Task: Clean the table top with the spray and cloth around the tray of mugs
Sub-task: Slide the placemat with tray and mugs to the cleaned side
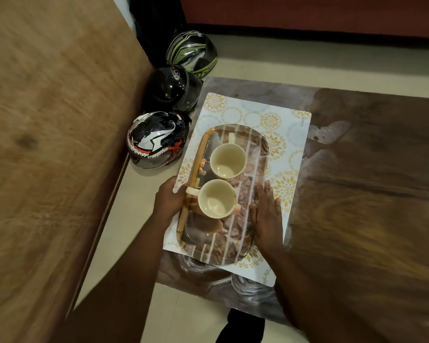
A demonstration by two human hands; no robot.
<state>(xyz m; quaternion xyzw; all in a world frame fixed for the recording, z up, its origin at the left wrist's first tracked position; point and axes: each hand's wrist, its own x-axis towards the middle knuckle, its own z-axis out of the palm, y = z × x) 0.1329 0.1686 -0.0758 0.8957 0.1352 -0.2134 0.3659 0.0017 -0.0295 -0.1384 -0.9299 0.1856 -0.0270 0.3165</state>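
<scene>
Mugs: two are sitting on the tray, far mug (pixel 228 158), near mug (pixel 217 198)
Tray (pixel 256 149): one
Placemat (pixel 292 134): one
Helmets: three are lying on the floor, (pixel 156 139), (pixel 174 89), (pixel 191 52)
Hands: two, left hand (pixel 169 199), right hand (pixel 266 216)

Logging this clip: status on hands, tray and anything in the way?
Left hand grips tray edge; right hand flat against other side. Two mugs upright on tray, on placemat. No spray or cloth in view.

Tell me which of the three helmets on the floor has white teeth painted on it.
The nearest helmet, beside the placemat's left edge: black and white with a jagged toothed mouth. The middle helmet is plain glossy black, the far helmet black with green streaks.
</scene>
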